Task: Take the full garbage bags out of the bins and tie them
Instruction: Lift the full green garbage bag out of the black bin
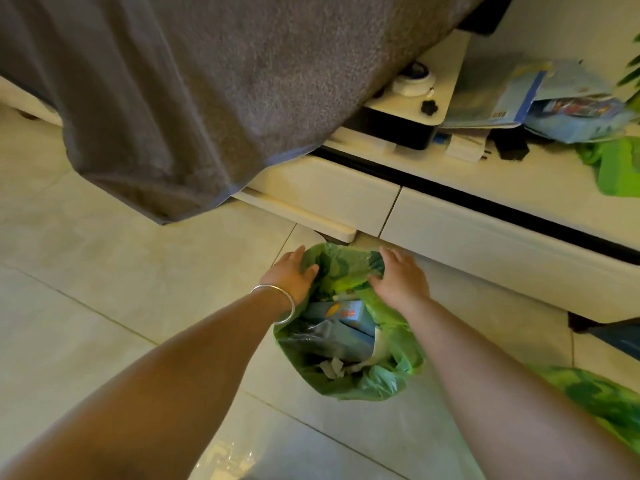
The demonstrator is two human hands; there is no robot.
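Note:
A green garbage bag [367, 382] lines a small bin on the tiled floor, below the white cabinet. It is full of boxes, dark wrappers and crumpled paper. My left hand [292, 275], with a silver bangle on the wrist, rests on the bag's far left rim, fingers spread. Opposite it, my right hand [401, 277] lies on the far right rim, fingers also apart. Neither hand has closed on the plastic. The bin itself is hidden by the bag.
A grey cloth [194, 98] hangs over furniture above the bin. The low white cabinet [450, 230] carries papers, packets and a green item. A second green bag [602, 403] lies at the lower right, and a dark object [613, 334] stands under the cabinet.

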